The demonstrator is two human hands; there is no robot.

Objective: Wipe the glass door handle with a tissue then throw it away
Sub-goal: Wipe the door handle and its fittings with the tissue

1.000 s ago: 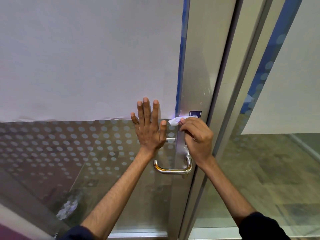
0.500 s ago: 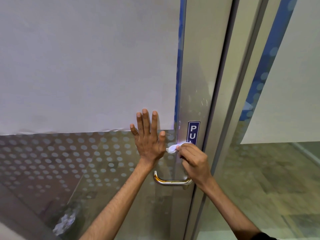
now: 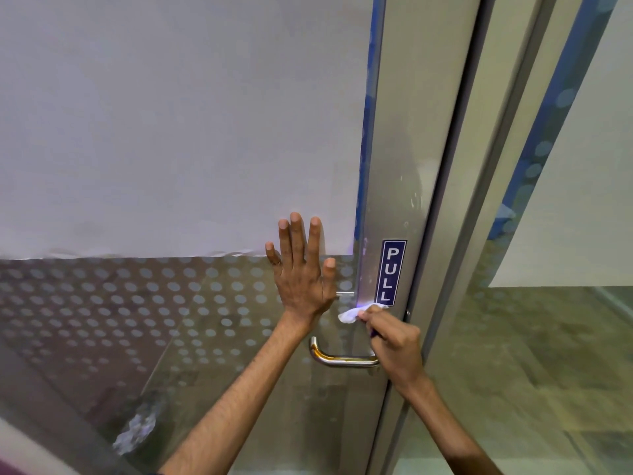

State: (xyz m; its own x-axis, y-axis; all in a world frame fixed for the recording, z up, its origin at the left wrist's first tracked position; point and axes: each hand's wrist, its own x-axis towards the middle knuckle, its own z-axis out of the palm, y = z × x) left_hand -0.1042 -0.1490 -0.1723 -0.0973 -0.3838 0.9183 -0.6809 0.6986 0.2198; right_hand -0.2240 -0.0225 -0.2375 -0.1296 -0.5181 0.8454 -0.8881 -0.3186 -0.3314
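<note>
Tissue [image 3: 352, 314] pinched in right hand [image 3: 394, 341] fingertips, above handle [image 3: 342, 358].

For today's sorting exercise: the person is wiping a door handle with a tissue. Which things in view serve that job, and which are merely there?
Part of the job:
crumpled white tissue
curved steel door handle
right hand pinching the tissue
left hand flat on the glass

Merely there:
blue PULL sign
dotted frosted film
white paper sheet
</note>
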